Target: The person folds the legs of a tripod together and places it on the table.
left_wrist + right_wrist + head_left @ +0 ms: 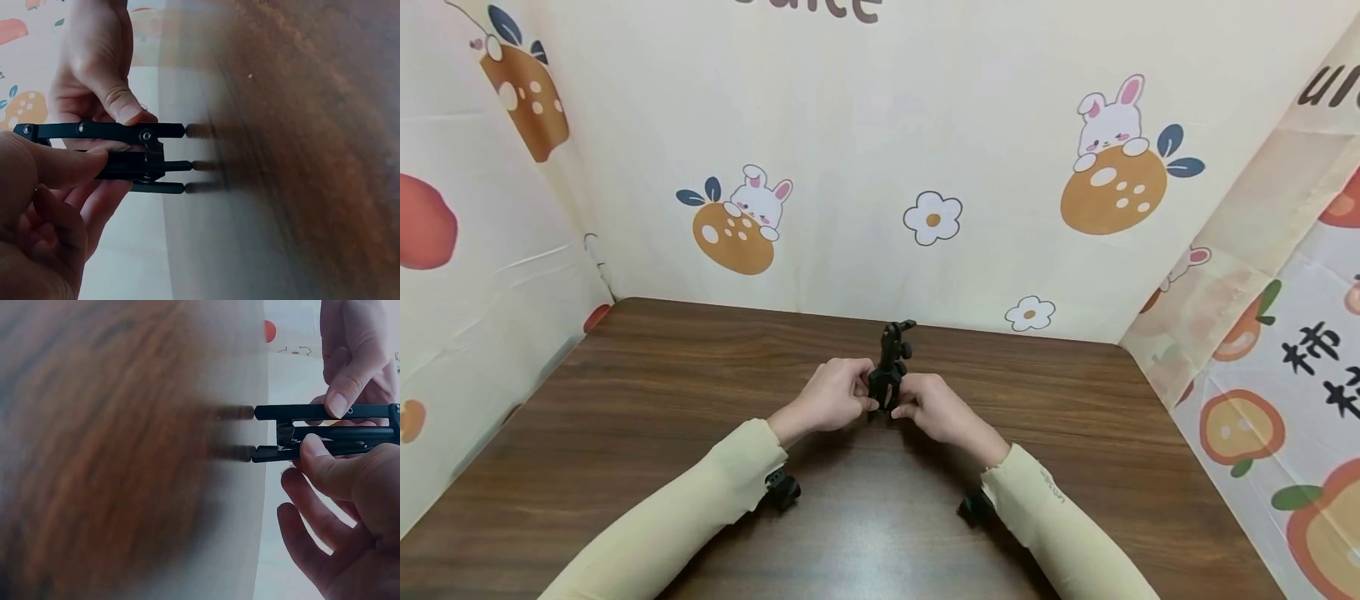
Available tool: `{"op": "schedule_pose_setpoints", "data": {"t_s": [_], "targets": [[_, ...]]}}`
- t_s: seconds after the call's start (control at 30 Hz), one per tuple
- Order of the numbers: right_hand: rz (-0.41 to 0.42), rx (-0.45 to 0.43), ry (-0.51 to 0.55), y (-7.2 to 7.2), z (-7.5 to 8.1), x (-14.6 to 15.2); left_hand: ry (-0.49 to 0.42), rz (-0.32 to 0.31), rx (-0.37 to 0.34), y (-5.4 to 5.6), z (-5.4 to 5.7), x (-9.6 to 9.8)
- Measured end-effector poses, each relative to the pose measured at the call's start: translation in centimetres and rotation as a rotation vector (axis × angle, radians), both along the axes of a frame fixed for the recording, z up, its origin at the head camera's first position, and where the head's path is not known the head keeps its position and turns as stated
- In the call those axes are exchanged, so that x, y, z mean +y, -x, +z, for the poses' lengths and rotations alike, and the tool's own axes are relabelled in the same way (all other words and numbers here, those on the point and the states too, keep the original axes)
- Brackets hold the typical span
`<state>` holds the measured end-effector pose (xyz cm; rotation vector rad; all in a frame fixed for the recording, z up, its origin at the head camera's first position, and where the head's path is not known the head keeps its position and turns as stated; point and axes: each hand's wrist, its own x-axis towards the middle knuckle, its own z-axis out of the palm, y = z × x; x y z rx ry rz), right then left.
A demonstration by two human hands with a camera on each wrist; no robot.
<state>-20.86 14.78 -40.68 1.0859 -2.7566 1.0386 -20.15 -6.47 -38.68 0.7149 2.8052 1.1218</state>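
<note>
Black mini tripod (891,357) upright on the wood-grain table (880,508), toward the back edge near the printed backdrop (850,250); knobs (905,350) on its upper part face right. Both wrist views put its feet at the tabletop, mirrored in the gloss. Left hand (835,393) pinches it from the left; right hand (938,407) does the same from the right, thumb on a leg (269,454), a couple of its fingers hanging off free. Legs run near parallel, close to the center column.

My read: leg-handling step, opening or closing them, can't tell which from this. Next move calls for keeping both pinches balanced, working the legs evenly at the hinges. Risk: upper part looks top-heavy on that narrow base, could tip if one side lets go early.
</note>
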Motion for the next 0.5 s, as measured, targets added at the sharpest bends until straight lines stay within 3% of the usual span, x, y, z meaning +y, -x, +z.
{"op": "schedule_pose_setpoints", "data": {"t_s": [0.3, 0.5], "targets": [[-0.07, 0.199, -0.138, 0.02, 0.45, -0.09, 0.02, -0.013, 0.012, 0.1, 0.45, -0.04], [-0.137, 0.187, -0.136, 0.42, 0.63, 0.16, 0.02, -0.019, 0.004, 0.02, 0.36, 0.06]]}}
